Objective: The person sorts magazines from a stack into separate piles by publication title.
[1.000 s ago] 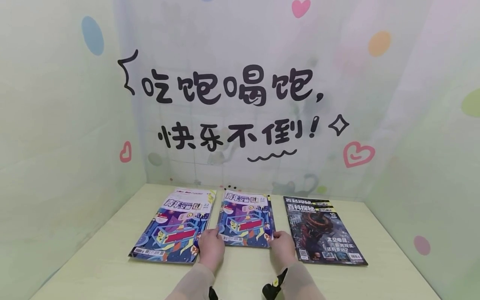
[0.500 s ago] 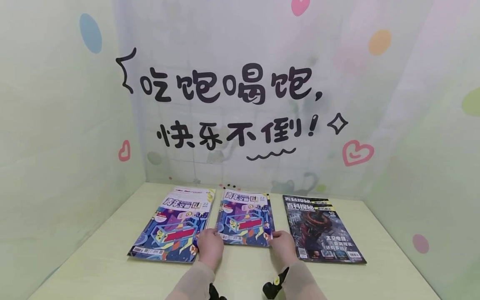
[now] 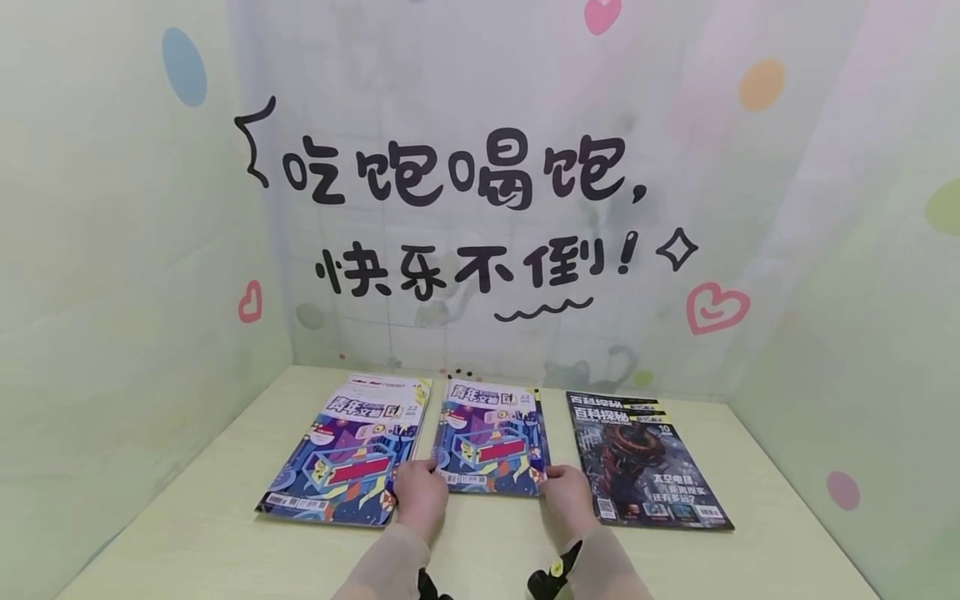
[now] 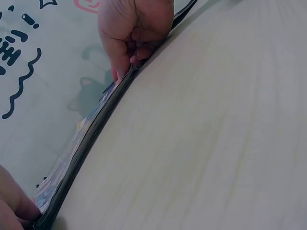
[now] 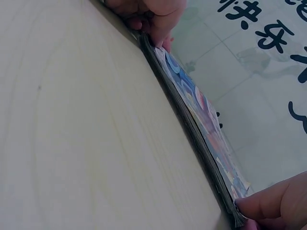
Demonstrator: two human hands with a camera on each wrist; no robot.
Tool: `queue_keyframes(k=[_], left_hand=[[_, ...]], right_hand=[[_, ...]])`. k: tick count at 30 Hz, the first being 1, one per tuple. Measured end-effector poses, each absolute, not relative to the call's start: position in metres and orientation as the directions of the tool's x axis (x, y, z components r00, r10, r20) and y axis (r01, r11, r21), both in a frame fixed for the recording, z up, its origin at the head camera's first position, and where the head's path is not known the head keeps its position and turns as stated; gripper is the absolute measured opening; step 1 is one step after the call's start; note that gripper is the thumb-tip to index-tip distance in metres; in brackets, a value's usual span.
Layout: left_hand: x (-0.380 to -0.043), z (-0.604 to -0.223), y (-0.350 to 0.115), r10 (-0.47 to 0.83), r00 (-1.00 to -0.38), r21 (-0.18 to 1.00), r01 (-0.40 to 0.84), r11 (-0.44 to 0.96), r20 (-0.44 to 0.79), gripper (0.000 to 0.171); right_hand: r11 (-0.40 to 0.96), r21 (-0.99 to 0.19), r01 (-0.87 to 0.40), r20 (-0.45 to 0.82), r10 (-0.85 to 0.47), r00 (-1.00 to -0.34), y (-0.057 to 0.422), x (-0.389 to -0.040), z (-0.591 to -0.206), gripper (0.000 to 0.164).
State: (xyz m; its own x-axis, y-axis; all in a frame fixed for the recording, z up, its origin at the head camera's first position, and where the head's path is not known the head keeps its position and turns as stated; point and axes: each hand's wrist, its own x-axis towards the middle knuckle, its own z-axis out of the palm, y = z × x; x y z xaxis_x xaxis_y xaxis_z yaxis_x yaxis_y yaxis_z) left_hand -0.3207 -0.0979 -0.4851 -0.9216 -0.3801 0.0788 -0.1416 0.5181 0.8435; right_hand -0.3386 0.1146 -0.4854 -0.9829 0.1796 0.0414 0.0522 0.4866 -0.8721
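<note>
In the middle of the table lies a stack of magazines (image 3: 491, 437) with a purple-and-blue cover on top. My left hand (image 3: 422, 498) pinches its near left corner, thumb uppermost. At the near right corner, my right hand (image 3: 567, 500) pinches the same stack between thumb and curled fingers. The right wrist view shows the stack's thick dark page edge (image 5: 184, 117), with the right hand (image 5: 276, 203) at its lower end. In the left wrist view the left hand (image 4: 17, 203) is partly cut off at the lower left. Fingers under the stack are mostly hidden.
To the left lies another pile of magazines (image 3: 337, 454) with the same cover, close beside the left hand. Dark-covered magazines (image 3: 648, 467) overlap on the right. All rest on a pale wooden table (image 3: 495, 554), enclosed by printed fabric walls (image 3: 480, 100).
</note>
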Motion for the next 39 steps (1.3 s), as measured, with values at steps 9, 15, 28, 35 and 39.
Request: queue_keyframes(k=[9,15,28,35,39], left_hand=[[-0.308,-0.483,-0.103,-0.322,-0.944,0.87,-0.095,0.484,0.076,0.035],[-0.304,-0.486,-0.104,-0.294,-0.954,0.894,-0.076,0.442,0.064,0.034],[-0.295,-0.487,-0.096,-0.304,-0.952,0.98,-0.084,0.179,-0.026,0.04],[-0.297,-0.488,-0.093,-0.287,-0.954,0.991,-0.109,0.077,-0.083,0.04],[-0.297,-0.488,-0.094,-0.28,-0.953,0.99,-0.135,0.049,-0.116,0.04]], right_hand=[[0.518,-0.855,0.035,0.063,0.171,-0.983,0.117,-0.326,-0.484,0.024],[0.536,-0.843,0.048,0.06,0.182,-0.981,0.12,-0.317,-0.48,0.026],[0.441,-0.897,0.003,0.083,0.175,-0.981,0.128,-0.312,-0.487,0.028],[0.4,-0.916,0.019,0.061,0.186,-0.981,0.127,-0.313,-0.485,0.03],[0.289,-0.957,0.023,0.029,0.175,-0.984,0.127,-0.313,-0.484,0.039]])
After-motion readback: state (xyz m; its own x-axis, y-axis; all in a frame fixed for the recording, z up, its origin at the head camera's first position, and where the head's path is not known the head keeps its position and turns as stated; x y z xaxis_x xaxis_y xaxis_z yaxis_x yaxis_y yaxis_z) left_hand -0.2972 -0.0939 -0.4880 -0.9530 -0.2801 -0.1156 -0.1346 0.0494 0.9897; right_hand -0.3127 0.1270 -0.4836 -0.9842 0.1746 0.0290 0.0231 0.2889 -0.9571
